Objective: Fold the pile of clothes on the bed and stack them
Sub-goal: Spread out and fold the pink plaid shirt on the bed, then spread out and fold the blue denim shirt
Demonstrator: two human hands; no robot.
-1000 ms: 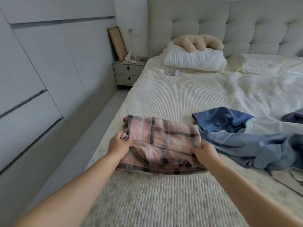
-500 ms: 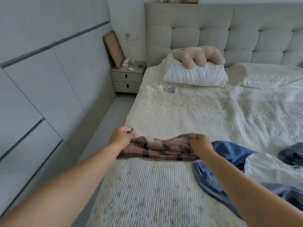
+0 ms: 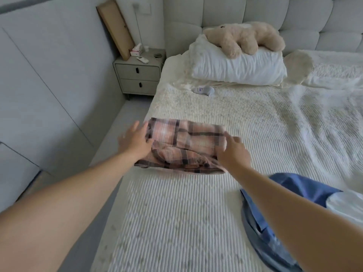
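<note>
Folded plaid shirt (image 3: 186, 143), airborne half-second ago, now lying on bed (image 3: 176, 213); left hand (image 3: 135, 141) and right hand (image 3: 232, 152) releasing, fingers straightening. First stack item placed; blue garments (image 3: 275, 222) awaiting folding.

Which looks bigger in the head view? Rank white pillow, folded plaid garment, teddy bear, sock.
1. white pillow
2. folded plaid garment, though it is nearer the camera, so these two are unsure
3. teddy bear
4. sock
</note>
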